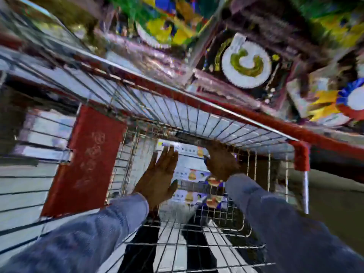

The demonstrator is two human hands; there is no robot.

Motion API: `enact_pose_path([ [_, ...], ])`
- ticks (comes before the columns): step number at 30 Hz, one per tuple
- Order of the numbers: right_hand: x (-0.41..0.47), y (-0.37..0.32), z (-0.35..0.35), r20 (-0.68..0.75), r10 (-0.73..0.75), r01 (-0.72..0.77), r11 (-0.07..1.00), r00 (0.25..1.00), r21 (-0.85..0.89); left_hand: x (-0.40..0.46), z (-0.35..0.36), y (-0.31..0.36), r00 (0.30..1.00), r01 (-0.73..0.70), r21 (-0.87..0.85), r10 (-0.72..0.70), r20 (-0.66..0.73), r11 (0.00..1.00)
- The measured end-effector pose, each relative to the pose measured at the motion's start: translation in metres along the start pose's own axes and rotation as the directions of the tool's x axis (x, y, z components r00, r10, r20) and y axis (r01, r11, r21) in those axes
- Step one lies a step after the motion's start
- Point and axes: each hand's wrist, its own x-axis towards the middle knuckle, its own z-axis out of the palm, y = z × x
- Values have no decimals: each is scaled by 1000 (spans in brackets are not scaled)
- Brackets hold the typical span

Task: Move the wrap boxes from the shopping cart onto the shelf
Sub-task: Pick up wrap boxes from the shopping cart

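Several long white wrap boxes [192, 175] with burger pictures lie stacked in the bottom of the wire shopping cart [197, 115]. My left hand [160, 176] reaches down into the cart with its fingers spread and flat, at the left end of the boxes. My right hand [222, 161] is curled over the right side of the top box, against the cart's far wire wall; how firmly it grips is blurred. Both arms wear blue sleeves. The shelf [246, 62] rises beyond the cart, packed with packs of paper plates.
The cart has red rim trim [256, 117] and a red flap [88, 160] on its left inner side. Its wire walls close in around both hands. A tiled floor shows through the cart's bottom grid [177, 243].
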Motion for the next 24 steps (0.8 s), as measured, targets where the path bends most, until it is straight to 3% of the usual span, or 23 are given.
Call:
enact_pose_path([
  [4, 40, 9, 10, 57, -38, 43, 995, 998, -92, 28, 23, -13, 1000, -9, 26, 9, -7, 1000],
  [7, 49, 11, 18, 115, -147, 165, 973, 982, -164, 36, 36, -15, 999, -26, -30, 25, -41, 999],
  [12, 57, 12, 11, 212, -159, 206, 952, 964, -227, 48, 34, -13, 993, -60, -54, 53, -109, 997],
  [19, 61, 9, 11, 82, -178, 194, 941, 981, -276, 73, 39, -14, 992, -92, -60, 86, -92, 994],
  [24, 61, 14, 21, 62, -173, 184, 938, 983, -293, 92, 57, -20, 999, 41, -182, -34, 41, 982],
])
